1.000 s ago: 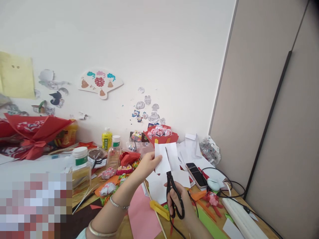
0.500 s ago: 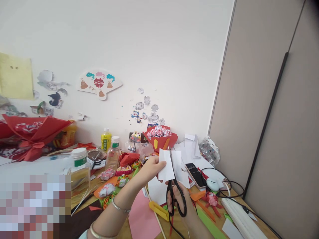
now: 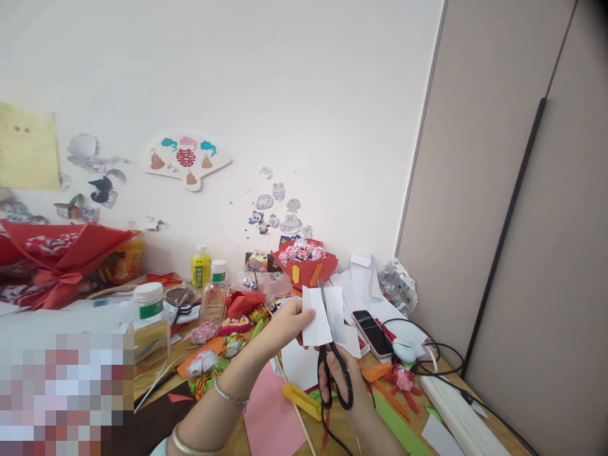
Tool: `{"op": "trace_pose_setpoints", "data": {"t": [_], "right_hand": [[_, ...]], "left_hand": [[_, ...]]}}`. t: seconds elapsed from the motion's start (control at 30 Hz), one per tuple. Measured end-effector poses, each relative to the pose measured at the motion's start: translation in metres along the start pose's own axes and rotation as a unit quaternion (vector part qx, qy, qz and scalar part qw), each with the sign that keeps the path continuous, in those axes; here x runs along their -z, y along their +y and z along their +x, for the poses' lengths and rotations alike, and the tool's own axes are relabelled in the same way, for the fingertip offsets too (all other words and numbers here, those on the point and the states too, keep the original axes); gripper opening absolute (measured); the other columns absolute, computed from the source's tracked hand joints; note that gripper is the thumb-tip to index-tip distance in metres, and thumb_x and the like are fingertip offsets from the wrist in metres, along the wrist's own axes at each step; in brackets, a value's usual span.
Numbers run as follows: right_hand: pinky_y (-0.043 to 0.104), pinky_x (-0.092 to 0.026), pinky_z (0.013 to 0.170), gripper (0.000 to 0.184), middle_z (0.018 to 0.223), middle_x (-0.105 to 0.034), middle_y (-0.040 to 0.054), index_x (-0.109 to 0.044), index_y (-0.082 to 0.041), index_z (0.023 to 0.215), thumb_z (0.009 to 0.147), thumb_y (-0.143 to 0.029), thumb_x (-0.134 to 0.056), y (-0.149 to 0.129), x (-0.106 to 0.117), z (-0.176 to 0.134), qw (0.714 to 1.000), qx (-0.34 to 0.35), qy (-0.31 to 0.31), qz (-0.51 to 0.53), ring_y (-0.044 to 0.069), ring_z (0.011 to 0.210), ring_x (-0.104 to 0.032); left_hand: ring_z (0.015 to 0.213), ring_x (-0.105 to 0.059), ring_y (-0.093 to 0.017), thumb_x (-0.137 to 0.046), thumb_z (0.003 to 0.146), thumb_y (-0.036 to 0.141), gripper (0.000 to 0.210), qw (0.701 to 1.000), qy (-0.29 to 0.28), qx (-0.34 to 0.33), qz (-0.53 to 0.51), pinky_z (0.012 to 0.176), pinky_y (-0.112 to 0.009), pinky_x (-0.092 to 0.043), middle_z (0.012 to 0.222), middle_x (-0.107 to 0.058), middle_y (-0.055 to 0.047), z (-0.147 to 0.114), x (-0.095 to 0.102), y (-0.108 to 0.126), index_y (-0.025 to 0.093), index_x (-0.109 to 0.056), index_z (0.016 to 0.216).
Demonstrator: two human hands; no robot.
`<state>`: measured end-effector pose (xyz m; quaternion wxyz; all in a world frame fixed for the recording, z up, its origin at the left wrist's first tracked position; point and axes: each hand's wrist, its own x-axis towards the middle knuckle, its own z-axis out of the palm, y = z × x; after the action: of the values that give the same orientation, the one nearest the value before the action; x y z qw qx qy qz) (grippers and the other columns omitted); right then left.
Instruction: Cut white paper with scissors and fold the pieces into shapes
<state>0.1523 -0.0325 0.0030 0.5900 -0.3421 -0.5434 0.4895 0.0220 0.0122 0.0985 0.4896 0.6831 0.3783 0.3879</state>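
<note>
My left hand (image 3: 295, 318) pinches the left side of a small white sheet of paper (image 3: 315, 326), thumb in front and the other fingers hidden behind. Black-handled scissors (image 3: 325, 380) are in my right hand (image 3: 349, 378), with fingers through the loops. Their blades point upward and lie along the slit between the sheet's left part and its right part. Both hands are raised over the cluttered wooden table, in front of a small red paper bouquet (image 3: 304, 263).
Pink paper (image 3: 273, 415) and a yellow folded strip (image 3: 302, 401) lie below my hands. To the right are a phone (image 3: 372, 332), a black cable and a white power strip (image 3: 463, 415). Clear jars (image 3: 151, 323), a yellow bottle (image 3: 201, 267) and paper flowers crowd the left.
The scissors and paper hold nearly the same pose, with the handles perhaps slightly closer together. The whole view has shifted a few pixels.
</note>
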Motion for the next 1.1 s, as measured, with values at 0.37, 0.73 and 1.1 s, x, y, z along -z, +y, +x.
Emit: {"op": "trace_pose_setpoints", "data": {"t": [0.37,0.73,1.1], "right_hand": [[0.016,-0.030,0.033,0.049,0.050,-0.047,-0.0062,-0.046,-0.018,0.069,0.070,-0.067,-0.052,0.001,-0.002,0.000,1.000,0.004,0.010,-0.007,0.005,0.033,-0.040],[0.016,-0.027,0.031,0.054,0.046,-0.045,-0.0076,-0.051,-0.017,0.077,0.067,-0.070,-0.051,0.011,-0.002,0.002,0.999,-0.011,0.014,-0.027,0.004,0.029,-0.037],[0.024,-0.036,0.039,0.019,0.048,-0.057,-0.0012,-0.060,-0.019,0.072,0.063,-0.035,-0.067,0.031,0.006,0.014,0.956,-0.027,0.107,-0.271,0.016,0.040,-0.052]], "left_hand": [[0.038,-0.055,-0.011,-0.047,0.074,0.025,0.018,1.000,-0.012,0.003,-0.002,0.036,-0.019,-0.039,0.050,-0.064,-0.003,0.004,0.001,-0.006,0.013,-0.056,0.064],[0.035,-0.052,-0.010,-0.050,0.073,0.025,0.019,1.000,0.003,0.025,-0.012,0.035,-0.020,-0.039,0.046,-0.060,-0.002,0.006,0.002,-0.013,0.013,-0.054,0.059],[0.050,-0.061,-0.015,-0.059,0.069,0.035,0.024,0.983,0.096,0.095,-0.121,0.049,-0.025,-0.047,0.057,-0.063,-0.003,0.000,0.014,-0.075,0.013,-0.054,0.074]]}}
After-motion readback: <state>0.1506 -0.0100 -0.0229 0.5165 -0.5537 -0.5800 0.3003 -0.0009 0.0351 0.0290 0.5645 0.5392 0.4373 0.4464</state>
